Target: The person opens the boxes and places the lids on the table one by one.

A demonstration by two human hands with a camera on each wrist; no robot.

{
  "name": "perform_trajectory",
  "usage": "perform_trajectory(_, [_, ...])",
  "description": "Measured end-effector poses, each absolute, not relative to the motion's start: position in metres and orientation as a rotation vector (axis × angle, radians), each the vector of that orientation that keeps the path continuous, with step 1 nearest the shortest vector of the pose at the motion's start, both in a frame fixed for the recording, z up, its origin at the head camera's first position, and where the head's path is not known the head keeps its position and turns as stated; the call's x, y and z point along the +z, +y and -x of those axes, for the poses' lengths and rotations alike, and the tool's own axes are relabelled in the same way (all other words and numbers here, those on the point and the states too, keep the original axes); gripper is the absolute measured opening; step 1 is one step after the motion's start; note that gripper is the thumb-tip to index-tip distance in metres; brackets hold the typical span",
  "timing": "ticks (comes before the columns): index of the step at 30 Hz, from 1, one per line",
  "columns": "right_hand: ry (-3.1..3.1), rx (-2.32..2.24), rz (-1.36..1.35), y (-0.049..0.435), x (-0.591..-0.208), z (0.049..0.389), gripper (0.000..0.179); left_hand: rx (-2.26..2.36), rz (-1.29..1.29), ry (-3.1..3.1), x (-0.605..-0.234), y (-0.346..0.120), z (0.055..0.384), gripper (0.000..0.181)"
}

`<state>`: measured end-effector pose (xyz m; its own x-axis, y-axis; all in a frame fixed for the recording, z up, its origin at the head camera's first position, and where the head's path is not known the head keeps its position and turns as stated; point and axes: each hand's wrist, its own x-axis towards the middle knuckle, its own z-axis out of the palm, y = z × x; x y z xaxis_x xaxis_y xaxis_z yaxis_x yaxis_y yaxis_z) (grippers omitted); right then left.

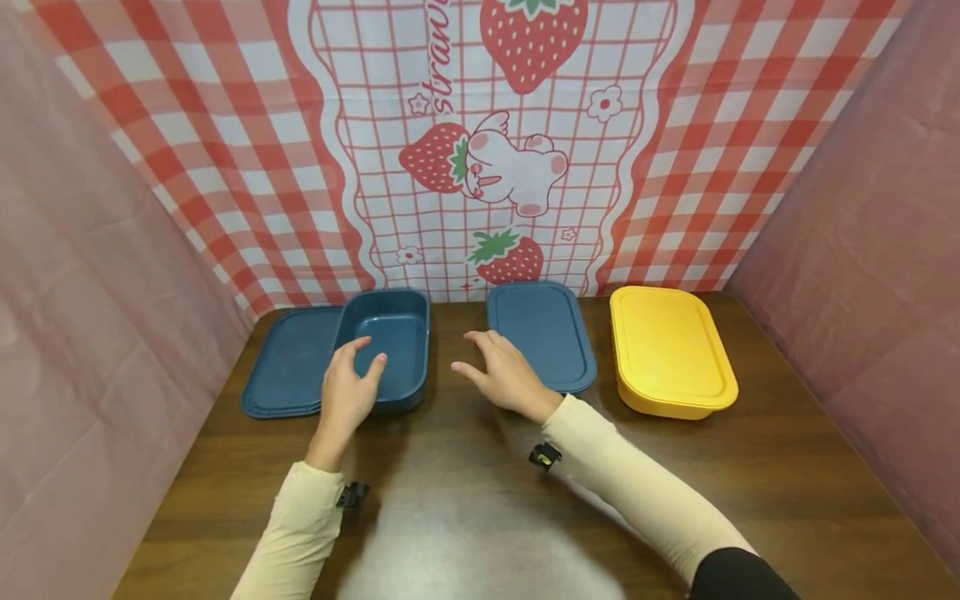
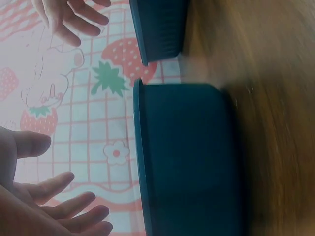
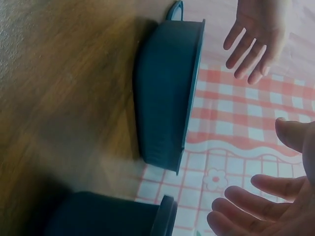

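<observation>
My left hand (image 1: 348, 387) hovers over the near left part of an uncovered blue box (image 1: 401, 350), fingers spread and nothing held. In the left wrist view its fingers show above the box's rim. A blue lid (image 1: 292, 362) lies to the left of that box, partly hidden behind it. My right hand (image 1: 506, 371) is apart from the left, thumb and fingers spread, over the near left edge of a lidded blue box (image 1: 543, 333). It holds nothing. The right wrist view shows the right hand's fingers (image 3: 256, 201) loosely extended.
A yellow box with its lid on (image 1: 671, 350) stands at the right on the brown wooden table (image 1: 465, 500). A strawberry-print cloth (image 1: 525, 167) hangs behind the boxes. Pink curtains (image 1: 862, 250) close off both sides.
</observation>
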<state>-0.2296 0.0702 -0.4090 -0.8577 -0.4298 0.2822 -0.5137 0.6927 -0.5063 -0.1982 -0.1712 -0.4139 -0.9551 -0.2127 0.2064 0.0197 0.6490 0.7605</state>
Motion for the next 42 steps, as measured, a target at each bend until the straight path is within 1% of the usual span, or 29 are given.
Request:
perform_trajectory(16, [-2.782, 0.884, -0.690, 0.097, -0.405, 0.232, 0.059, -1.174, -0.005, -2.513, -0.418, -0.133, 0.204, 0.043])
perform_trajectory(42, [-2.813, 0.874, -0.520, 0.142, -0.408, 0.228, 0.061, -1.246, 0.127, -2.582, -0.427, -0.080, 0.208, 0.042])
